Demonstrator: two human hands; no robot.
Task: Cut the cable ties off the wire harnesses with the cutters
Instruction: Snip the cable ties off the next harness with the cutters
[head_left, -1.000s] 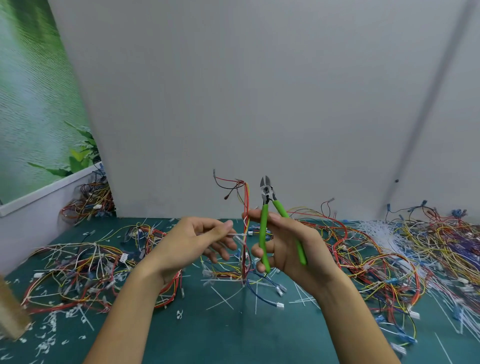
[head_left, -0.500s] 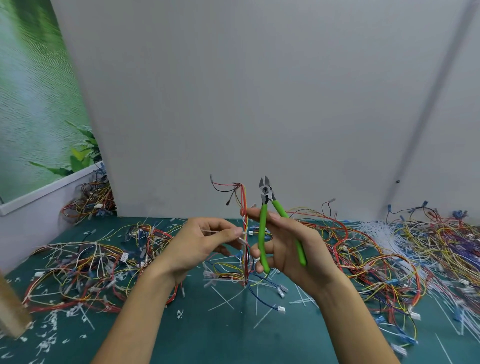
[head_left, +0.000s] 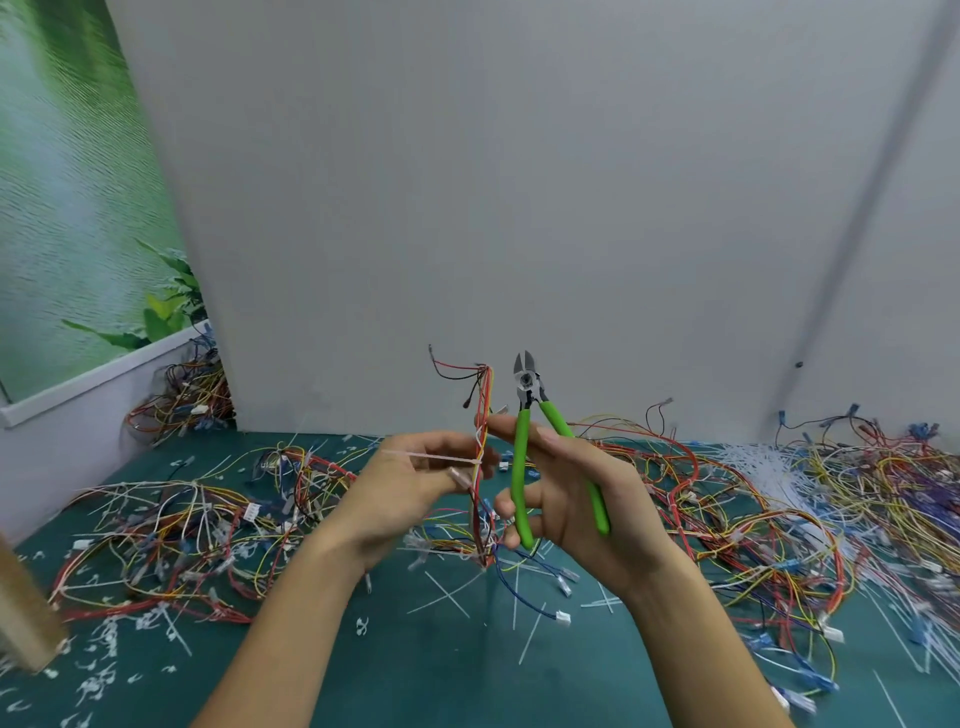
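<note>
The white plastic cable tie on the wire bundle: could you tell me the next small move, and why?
Probably the left hand should draw the white plastic cable tie leftwards off the multicoloured wire bundle: it holds the tie's tail, and the right hand holds the green-handled cutters pointing up.

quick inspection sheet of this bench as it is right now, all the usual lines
surface: green table top, strewn with offcuts
job's things: wire harness held upright; white cable tie on it; green-handled cutters, blades up, clear of the tie
clutter: cut tie scraps; loose harness piles left and right
grips: left hand pinches the cable tie; right hand grips the cutters
cables: nothing seen beyond the harness wires
surroundings: grey wall; plant poster
</note>
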